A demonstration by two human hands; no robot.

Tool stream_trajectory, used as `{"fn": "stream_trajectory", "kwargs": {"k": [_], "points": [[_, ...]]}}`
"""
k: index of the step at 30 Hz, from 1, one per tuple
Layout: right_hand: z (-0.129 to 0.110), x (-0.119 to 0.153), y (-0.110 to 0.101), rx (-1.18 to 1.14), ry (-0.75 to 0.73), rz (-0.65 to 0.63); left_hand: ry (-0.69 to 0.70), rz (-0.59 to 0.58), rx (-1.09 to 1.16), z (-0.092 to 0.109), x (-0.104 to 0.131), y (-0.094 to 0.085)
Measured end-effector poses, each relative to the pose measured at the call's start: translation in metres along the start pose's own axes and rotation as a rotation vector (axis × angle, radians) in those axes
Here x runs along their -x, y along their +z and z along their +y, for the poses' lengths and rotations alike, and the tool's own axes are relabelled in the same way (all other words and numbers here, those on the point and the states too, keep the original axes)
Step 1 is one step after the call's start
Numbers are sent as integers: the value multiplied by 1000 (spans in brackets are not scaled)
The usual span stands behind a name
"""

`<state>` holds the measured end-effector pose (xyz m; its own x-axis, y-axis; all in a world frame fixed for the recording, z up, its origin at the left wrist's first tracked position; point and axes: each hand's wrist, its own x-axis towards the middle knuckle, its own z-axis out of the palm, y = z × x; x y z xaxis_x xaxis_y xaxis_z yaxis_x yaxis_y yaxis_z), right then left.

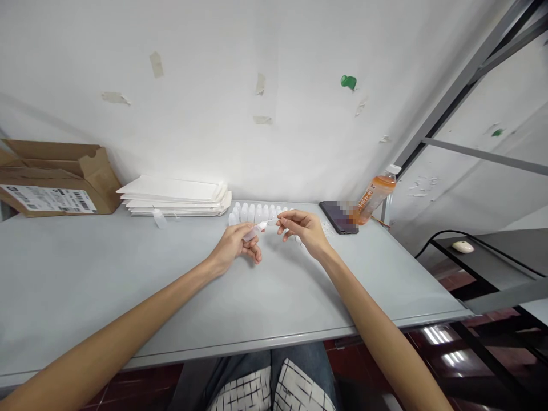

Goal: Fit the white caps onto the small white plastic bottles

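My left hand is closed around a small white squeeze bottle, tilted with its narrow nozzle toward the right. At the nozzle's tip my right hand pinches with thumb and forefinger; the small pale piece between them is too tiny to make out. Just behind both hands stand rows of similar small white bottles, partly hidden by the fingers. Small white pieces lie beside the right hand, and another is partly covered below it. One more bottle, a thin-tipped squeeze bottle, leans apart to the left.
A stack of white envelopes and an opened cardboard box are at the back left. Back right, a phone lies by a bottle of orange drink. The grey table meets a white wall behind; a metal frame rises at right.
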<state>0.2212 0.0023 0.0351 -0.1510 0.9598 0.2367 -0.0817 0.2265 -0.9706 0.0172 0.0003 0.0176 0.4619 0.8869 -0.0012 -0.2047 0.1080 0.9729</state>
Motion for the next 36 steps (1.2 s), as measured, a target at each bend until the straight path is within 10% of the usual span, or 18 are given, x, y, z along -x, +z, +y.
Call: {"fn": "stream_trajectory", "kwargs": {"k": [36], "points": [[-3, 5, 7, 35, 2, -113, 199, 82, -264, -2, 1, -1]]}}
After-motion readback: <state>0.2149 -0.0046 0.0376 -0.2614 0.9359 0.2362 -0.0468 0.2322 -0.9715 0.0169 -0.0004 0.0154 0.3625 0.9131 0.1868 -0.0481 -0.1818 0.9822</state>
